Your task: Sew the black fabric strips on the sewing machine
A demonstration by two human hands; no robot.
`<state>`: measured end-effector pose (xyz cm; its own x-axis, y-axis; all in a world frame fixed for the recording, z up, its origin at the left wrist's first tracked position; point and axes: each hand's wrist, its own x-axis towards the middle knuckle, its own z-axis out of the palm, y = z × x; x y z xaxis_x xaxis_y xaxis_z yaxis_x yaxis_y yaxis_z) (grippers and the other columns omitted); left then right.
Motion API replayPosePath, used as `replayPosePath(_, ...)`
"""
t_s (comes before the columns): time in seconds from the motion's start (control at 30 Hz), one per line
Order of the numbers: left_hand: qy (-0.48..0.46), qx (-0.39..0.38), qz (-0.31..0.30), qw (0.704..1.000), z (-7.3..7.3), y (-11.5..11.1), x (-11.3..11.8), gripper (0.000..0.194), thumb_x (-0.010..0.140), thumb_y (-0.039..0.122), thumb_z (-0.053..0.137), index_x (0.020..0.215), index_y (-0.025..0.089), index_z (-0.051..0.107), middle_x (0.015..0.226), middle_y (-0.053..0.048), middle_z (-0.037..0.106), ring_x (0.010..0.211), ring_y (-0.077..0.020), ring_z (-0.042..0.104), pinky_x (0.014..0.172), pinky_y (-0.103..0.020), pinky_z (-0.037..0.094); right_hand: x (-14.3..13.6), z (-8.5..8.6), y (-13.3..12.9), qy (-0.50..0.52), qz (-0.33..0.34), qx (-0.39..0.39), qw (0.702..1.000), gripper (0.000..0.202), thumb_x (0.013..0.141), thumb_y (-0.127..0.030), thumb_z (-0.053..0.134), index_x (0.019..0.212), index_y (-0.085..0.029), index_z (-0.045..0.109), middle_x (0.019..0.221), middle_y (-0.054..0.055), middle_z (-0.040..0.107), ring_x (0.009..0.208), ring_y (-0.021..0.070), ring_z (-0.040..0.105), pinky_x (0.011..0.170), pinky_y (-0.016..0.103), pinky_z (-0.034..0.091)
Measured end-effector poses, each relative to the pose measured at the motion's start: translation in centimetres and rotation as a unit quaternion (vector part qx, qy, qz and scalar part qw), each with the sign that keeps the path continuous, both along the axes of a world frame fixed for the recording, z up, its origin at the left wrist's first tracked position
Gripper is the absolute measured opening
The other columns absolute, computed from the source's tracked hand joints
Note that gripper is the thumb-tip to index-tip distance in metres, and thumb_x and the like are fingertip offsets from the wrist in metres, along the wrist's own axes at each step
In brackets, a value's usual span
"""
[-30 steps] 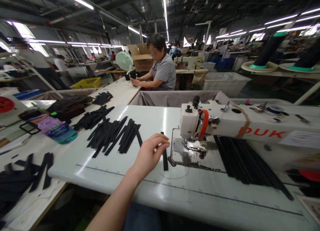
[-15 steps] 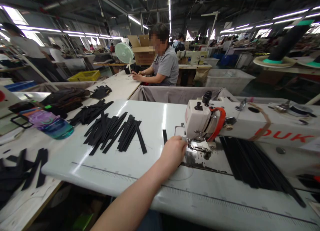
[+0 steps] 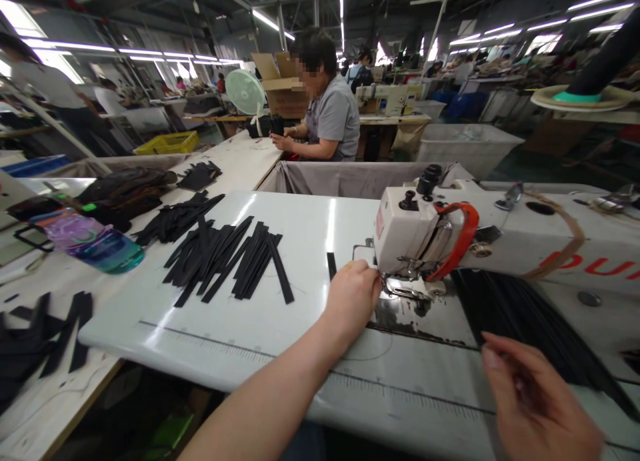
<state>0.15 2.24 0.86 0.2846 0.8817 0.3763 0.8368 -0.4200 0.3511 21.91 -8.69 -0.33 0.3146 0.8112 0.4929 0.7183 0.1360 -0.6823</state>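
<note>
While working near the machine [image 3: 407, 231], best to keep the left hand [image 3: 353, 298] steady, curled beside the foot [image 3: 407, 293], partly hiding one strip [image 3: 331, 264], impossible to tell if gripping; and the right hand [image 3: 537, 391], unclenched at near right, from nudging the strips [image 3: 523, 314] beyond.

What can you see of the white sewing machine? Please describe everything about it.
The sewing machine has a white, hard-looking body, its arm running to the right picture edge. Black knobs top its head, a curved red piece fronts it, and a brown band crosses the arm beside red lettering. Underneath, shiny metal parts sit over a worn metal plate. Black strips lie below the arm. The left hand is close beside the head; contact is unclear.
</note>
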Motion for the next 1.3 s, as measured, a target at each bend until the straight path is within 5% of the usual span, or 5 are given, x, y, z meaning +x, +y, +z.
replayPosePath(0.13, -0.006, -0.002, 0.001, 1.0, 0.0, 0.0, 0.1, 0.015, 0.092, 0.017, 0.056, 0.084, 0.015, 0.069, 0.081, -0.005, 0.064, 0.082, -0.0188, 0.062, 0.077, -0.028, 0.05, -1.4, -0.1, 0.2, 0.014, 0.016, -0.023, 1.0, 0.03, 0.085, -0.047, 0.059, 0.099, -0.021, 0.067, 0.072, 0.0, 0.06, 0.054, 0.0126, 0.052, 0.053, 0.023, 0.048)
replayPosePath(0.43, 0.021, 0.0, 0.003, 1.0, -0.2, 0.4, 0.3, 0.016, 0.091, 0.016, 0.056, 0.083, 0.015, 0.069, 0.083, -0.006, 0.066, 0.084, -0.02, 0.063, 0.079, -0.029, 0.052, -1.0, 0.2, 0.4, 0.038, -0.023, -0.042, 0.998, 0.035, 0.079, -0.05, 0.06, 0.093, -0.02, 0.07, 0.064, -0.001, 0.061, 0.05, 0.0125, 0.054, 0.05, 0.022, 0.047)
replayPosePath(0.67, 0.017, -0.012, 0.004, 1.0, -0.1, 0.2, 0.5, 0.016, 0.093, 0.019, 0.056, 0.086, 0.016, 0.07, 0.085, -0.005, 0.068, 0.086, -0.0198, 0.064, 0.079, -0.029, 0.052, -0.9, -0.2, 0.6, 0.003, 0.064, -0.037, 0.997, 0.025, 0.085, -0.044, 0.058, 0.094, -0.023, 0.068, 0.067, -0.002, 0.059, 0.049, 0.011, 0.051, 0.049, 0.021, 0.045)
replayPosePath(0.9, 0.016, -0.012, 0.003, 1.0, -0.2, 0.2, 0.7, 0.022, 0.096, 0.021, 0.052, 0.083, 0.015, 0.069, 0.083, -0.005, 0.067, 0.083, -0.0189, 0.064, 0.077, -0.028, 0.051, -2.8, 0.2, 5.6, -0.049, 0.232, -0.083, 0.968, 0.024, 0.092, -0.035, 0.051, 0.106, -0.023, 0.066, 0.102, 0.006, 0.067, 0.089, 0.019, 0.065, 0.077, 0.028, 0.052)
replayPosePath(1.3, 0.012, -0.044, -0.007, 0.999, -0.4, 0.4, 0.8, 0.021, 0.096, 0.021, 0.051, 0.086, 0.014, 0.068, 0.086, -0.006, 0.067, 0.086, -0.0199, 0.063, 0.078, -0.029, 0.05, -5.4, -0.8, 11.7, -0.143, 0.162, -0.114, 0.97, 0.015, 0.08, -0.03, 0.057, 0.074, -0.02, 0.068, 0.078, 0.012, 0.071, 0.081, 0.0311, 0.067, 0.071, 0.037, 0.049)
